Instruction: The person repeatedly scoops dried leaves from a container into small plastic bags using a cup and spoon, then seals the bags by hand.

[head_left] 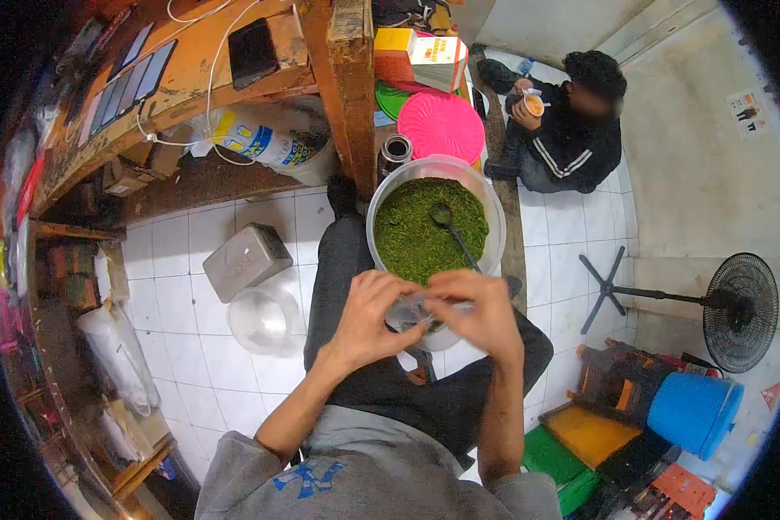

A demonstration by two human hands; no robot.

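Observation:
Both hands meet over my lap, just in front of a large translucent tub filled with chopped green leaves. My left hand pinches a small clear plastic bag between thumb and fingers. My right hand, a little blurred, has its fingers closed at the bag's other side. The bag's contents, if any, cannot be made out. A black spoon lies in the leaves, its handle slanting toward my right hand.
A pink lid, an open can and boxes stand beyond the tub. On the floor at left are a metal tin and a clear bowl. A seated person holds a cup; a fan lies at right.

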